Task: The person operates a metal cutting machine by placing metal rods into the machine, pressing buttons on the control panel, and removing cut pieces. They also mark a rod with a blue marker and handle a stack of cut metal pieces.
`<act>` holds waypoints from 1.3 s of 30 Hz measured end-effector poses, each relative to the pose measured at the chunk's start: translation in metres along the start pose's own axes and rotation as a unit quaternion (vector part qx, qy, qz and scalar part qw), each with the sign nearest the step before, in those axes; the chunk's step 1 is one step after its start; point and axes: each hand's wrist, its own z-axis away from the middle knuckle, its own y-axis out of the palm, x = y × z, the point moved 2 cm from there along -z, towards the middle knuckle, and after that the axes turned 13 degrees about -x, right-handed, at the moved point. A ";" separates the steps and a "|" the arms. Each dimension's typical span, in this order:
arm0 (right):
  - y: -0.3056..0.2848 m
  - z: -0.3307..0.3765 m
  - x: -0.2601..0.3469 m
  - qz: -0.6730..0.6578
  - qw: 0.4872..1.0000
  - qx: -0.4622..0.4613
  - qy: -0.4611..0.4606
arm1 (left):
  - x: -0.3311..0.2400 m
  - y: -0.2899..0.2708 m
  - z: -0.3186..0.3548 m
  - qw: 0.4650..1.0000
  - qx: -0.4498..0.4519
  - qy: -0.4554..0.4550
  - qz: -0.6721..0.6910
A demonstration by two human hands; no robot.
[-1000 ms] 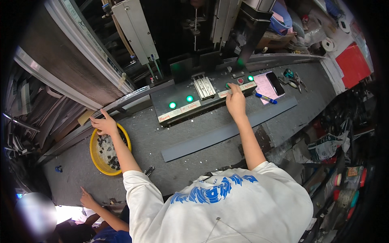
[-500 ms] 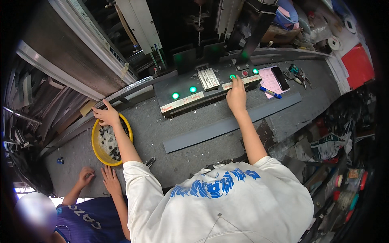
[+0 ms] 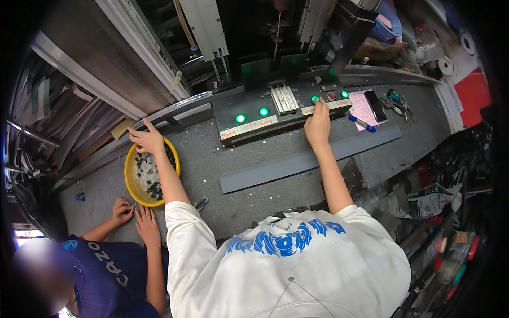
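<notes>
Left hand (image 3: 148, 141), fingers apart, is overhanging the bench's (image 3: 197, 167) far-edge basin (image 3: 130, 180); bumping might spill it. Right hand (image 3: 318, 128), fingers together, is resting at a button (image 3: 315, 99).

The yellow basin (image 3: 130, 180) looks plastic, the grey strip (image 3: 281, 168) matt.

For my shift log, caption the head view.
Right hand at a green-lit push button; left hand by the yellow basin.

Co-worker's blue shirt (image 3: 114, 275) has entered lower left further. In the first frame one hand pointed there; now two co-worker's hands (image 3: 148, 225) lie just below the yellow bowl (image 3: 129, 178), closer together. Green button (image 3: 316, 99) now shows lit above the right hand (image 3: 318, 130). View shifted: bowl higher, further right.
</notes>
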 end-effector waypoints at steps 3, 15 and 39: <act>0.001 0.000 0.001 -0.011 1.000 0.002 0.020 | -0.001 -0.002 0.001 1.000 0.001 0.003 0.006; -0.001 0.000 0.000 0.001 1.000 0.013 0.005 | -0.003 -0.005 0.003 1.000 0.004 0.005 0.006; -0.093 -0.039 0.077 -0.226 0.971 -0.032 0.072 | -0.002 0.001 0.001 1.000 -0.006 0.002 0.004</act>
